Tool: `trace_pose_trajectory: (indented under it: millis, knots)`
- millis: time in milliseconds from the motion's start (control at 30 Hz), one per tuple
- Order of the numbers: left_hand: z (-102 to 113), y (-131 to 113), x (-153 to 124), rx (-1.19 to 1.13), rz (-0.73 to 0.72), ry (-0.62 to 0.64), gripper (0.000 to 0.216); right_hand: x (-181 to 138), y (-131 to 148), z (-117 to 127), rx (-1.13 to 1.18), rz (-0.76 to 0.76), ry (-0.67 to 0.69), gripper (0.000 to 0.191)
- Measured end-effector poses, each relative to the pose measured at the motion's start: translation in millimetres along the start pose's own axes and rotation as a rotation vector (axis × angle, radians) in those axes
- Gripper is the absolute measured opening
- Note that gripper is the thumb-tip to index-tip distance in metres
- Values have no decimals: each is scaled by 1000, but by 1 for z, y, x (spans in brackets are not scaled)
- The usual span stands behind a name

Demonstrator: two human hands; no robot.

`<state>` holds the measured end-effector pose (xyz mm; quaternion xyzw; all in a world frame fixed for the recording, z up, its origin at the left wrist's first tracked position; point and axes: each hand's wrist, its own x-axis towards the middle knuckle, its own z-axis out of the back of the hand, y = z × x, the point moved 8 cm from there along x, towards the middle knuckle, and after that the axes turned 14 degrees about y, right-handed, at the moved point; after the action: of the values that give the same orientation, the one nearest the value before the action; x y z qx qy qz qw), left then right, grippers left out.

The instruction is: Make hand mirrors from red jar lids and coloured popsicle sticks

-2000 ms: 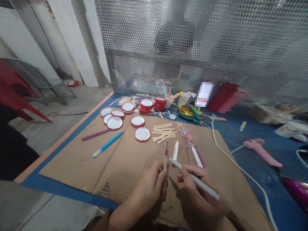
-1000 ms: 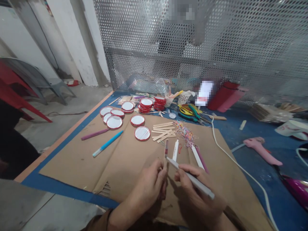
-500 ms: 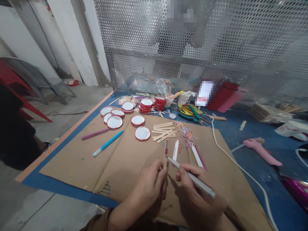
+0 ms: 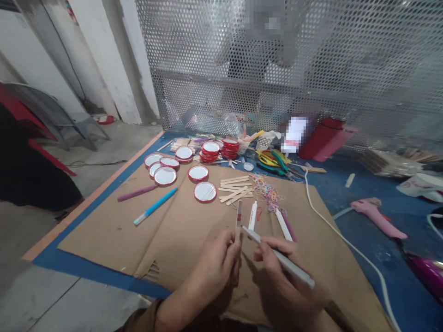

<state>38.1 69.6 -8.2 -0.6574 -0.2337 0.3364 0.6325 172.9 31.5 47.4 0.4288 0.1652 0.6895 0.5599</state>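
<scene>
Upright in my left hand [image 4: 218, 263] is a wooden craft stick [image 4: 238, 226], pinched at its lower end and coloured dark red and grey near the top. My right hand [image 4: 287, 272] grips a grey marker [image 4: 277, 254] like a pen, its tip beside the stick; whether it touches I cannot tell. Just beyond lie a white marker [image 4: 253, 216], a small red clip [image 4: 259, 213] and a loose pile of plain craft sticks [image 4: 236, 189]. Tangled pastel rubber bands [image 4: 268, 191] lie right of the pile. Another white pen [image 4: 283, 225] rests near my right hand beside a purple one.
Cardboard [image 4: 180, 235] covers the blue table. Red-rimmed jar lids [image 4: 205, 191] lie flat or stacked, with a blue marker [image 4: 155, 206] at left. A white cable [image 4: 332, 226], pink glue gun [image 4: 377, 216] and pliers [image 4: 277, 161] lie to the right. Perforated metal [image 4: 207, 55] stands behind.
My right hand and the grey marker have shifted slightly right. My left hand holds the stick almost still. At far left, a person in dark clothing has moved.
</scene>
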Motion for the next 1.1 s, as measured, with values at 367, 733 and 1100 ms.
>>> trace_pose_trajectory:
  millis: [367,733,1100]
  knots:
    - [0,-2,0,35,19,6,26,3,5,2,-37,90,21,12]
    - [1,1,0,89,-10,-5,24,9,23,2,-114,217,62,12]
    - [1,1,0,70,3,-10,23,7,19,2,-102,204,61,13]
